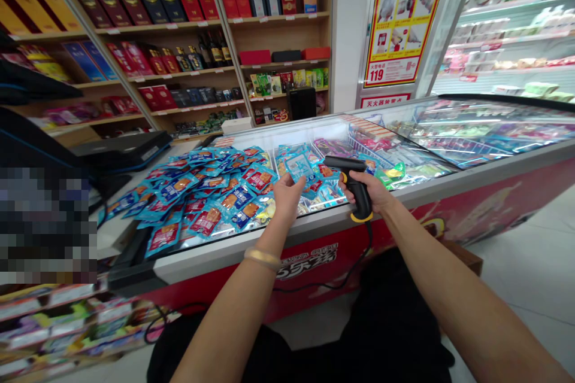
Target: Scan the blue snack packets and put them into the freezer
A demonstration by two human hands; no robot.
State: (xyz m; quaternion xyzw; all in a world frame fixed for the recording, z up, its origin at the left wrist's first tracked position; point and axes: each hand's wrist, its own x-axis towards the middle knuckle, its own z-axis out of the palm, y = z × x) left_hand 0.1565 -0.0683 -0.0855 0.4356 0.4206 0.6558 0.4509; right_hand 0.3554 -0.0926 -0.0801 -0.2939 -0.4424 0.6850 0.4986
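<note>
My left hand [288, 196] pinches a small light-blue packet [298, 166] above the freezer's glass top, its pale printed side facing me. In my right hand [369, 189] is a black barcode scanner [358, 192] with yellow trim, its head pointing left toward the packet. A wide pile of blue and red snack packets [215, 182] lies on the freezer lid, left of my left hand. More packets show beneath and between my hands.
The chest freezer [476, 191] spans the front, holding wire baskets of goods. The scanner's cable [332, 284] hangs down its front. Shelves [179, 25] with boxes and bottles stand behind; a black device [121, 149] sits at left.
</note>
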